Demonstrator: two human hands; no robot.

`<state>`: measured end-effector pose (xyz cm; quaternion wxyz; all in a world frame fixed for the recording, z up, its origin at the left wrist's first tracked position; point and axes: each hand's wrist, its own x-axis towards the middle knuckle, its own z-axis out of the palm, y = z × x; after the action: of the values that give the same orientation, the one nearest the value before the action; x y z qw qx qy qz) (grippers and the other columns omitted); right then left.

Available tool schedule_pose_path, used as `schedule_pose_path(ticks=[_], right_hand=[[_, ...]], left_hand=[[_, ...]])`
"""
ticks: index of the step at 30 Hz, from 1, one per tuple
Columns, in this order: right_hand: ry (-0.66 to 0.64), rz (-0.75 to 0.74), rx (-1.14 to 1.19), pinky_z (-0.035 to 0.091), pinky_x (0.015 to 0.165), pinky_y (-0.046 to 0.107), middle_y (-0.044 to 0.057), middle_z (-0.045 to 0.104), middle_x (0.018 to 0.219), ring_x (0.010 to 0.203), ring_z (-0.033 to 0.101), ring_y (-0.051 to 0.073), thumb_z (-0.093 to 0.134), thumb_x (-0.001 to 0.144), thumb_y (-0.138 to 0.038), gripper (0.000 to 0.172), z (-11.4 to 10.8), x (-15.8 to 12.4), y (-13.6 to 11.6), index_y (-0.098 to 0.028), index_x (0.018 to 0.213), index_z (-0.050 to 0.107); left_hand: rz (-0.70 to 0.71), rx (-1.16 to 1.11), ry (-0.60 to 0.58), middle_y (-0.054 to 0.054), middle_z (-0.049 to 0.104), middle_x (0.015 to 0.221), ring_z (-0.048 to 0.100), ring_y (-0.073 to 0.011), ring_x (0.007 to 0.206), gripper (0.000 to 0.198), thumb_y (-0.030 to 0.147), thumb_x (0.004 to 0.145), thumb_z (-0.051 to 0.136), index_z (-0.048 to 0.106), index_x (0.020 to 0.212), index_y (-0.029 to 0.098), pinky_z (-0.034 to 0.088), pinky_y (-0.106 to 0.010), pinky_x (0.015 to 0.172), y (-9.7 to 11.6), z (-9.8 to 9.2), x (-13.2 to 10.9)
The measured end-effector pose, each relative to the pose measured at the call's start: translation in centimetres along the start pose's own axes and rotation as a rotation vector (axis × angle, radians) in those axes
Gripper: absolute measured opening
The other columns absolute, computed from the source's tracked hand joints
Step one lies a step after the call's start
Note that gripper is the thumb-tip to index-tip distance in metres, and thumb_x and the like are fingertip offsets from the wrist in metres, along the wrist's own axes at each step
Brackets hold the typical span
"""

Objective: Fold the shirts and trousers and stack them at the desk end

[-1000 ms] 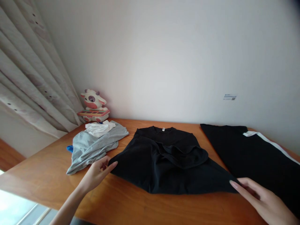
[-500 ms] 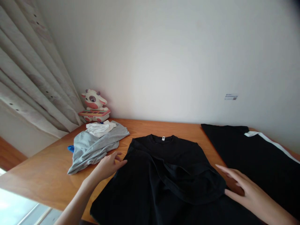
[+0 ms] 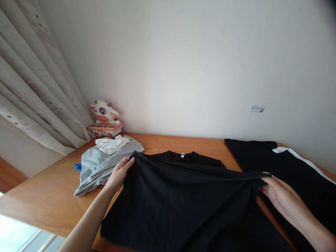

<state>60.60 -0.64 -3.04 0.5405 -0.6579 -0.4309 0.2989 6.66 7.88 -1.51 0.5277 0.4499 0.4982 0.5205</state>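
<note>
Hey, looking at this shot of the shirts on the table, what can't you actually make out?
Head view only:
- Wall label: print too small to read.
- Blue item: mostly hidden under the grey garment.
- Black T-shirt: hem cut off by the bottom edge.
- Striped black garment: runs off the right edge.
- Right hand: fingertips hidden in the fabric.
</note>
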Motion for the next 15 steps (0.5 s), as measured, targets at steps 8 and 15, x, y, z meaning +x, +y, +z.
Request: schedule_pose_path(ticks=[8, 15], right_hand=[[-0.386, 0.269, -0.100, 0.057, 0.068, 0.031, 0.007, 0.077, 0.080, 0.080, 0.074, 0.024, 0.078, 0.071, -0.062, 0.043, 4.2, 1.6, -0.5, -0.019, 0.079, 0.071], [-0.095, 0.054, -0.070, 0.055, 0.068, 0.030, 0.003, 0.075, 0.081, 0.084, 0.071, 0.027, 0.069, 0.070, -0.072, 0.053, 3.9, 3.2, 1.4, -0.024, 0.092, 0.072]], left_hand=[[-0.253, 0.103, -0.121, -0.009, 0.079, 0.087, 0.075, -0.0255, 0.081, 0.046, 0.048, 0.062, 0.091, 0.073, 0.087, 0.015, 0.058, -0.033, 0.075, -2.4, -0.1, 3.2], [0.094, 0.042, -0.001, -0.005, 0.079, 0.088, 0.074, -0.0235, 0.081, 0.061, 0.061, 0.062, 0.088, 0.071, 0.100, 0.016, 0.057, -0.030, 0.073, -1.2, 0.4, 4.0]])
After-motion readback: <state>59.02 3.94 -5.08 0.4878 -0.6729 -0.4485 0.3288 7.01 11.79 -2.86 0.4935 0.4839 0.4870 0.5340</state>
